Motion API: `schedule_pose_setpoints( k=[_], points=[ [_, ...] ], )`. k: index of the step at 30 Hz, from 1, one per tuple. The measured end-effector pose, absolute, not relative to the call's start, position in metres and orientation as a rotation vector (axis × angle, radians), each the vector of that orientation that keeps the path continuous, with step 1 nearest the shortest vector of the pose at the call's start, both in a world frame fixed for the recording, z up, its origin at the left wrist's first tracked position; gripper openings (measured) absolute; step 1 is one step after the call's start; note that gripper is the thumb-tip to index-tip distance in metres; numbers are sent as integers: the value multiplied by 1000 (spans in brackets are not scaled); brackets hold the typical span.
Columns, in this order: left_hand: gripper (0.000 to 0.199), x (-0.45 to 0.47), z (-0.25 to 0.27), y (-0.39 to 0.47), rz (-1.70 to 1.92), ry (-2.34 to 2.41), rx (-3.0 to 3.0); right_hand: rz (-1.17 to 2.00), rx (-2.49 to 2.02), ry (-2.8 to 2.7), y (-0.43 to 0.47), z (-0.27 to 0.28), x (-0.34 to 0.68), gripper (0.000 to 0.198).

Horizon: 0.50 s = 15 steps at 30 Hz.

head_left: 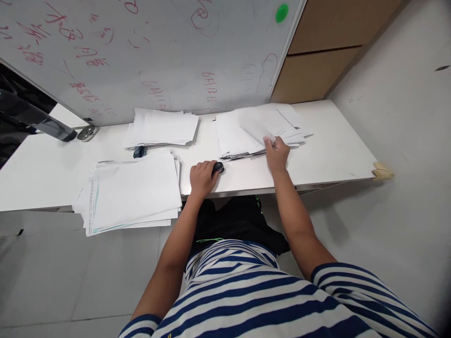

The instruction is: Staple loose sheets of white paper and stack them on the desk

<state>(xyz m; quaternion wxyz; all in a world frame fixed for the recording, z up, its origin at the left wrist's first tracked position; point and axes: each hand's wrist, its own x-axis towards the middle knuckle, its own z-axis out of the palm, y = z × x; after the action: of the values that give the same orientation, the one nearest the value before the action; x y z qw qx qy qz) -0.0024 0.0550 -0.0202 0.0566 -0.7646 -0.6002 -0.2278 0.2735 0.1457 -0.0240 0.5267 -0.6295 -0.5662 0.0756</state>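
Note:
My left hand [202,179] rests at the desk's front edge, its fingers wrapped round a small black object with a rounded end [219,167]. Most of that object is hidden under the palm, so its kind does not show. Between thumb and fingers, my right hand [277,152] pinches the near edge of a sheet of paper [254,126], which is lifted and curved over the right paper stack [230,137]. Some sheets of this stack stick out unevenly on the right. Printed lines show on the page beneath the raised sheet.
Two more paper stacks lie left on the white desk [327,150]: one at the back [165,127], one overhanging the front edge [136,190]. A dark crumpled item [140,151], a mouse-like object [87,133] and a bottle [52,124] are there too. A whiteboard [169,56] stands behind.

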Motion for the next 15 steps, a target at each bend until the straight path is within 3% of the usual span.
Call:
schedule_pose_setpoints(
  k=[9,15],
  points=[
    [38,-1,-22,56,-729,-1887,-2318,172,-1491,-1380,143,-19,270,55],
    [41,-3,-18,54,-827,-1916,-2284,207,-1327,-1603,106,35,276,46]
  ],
)
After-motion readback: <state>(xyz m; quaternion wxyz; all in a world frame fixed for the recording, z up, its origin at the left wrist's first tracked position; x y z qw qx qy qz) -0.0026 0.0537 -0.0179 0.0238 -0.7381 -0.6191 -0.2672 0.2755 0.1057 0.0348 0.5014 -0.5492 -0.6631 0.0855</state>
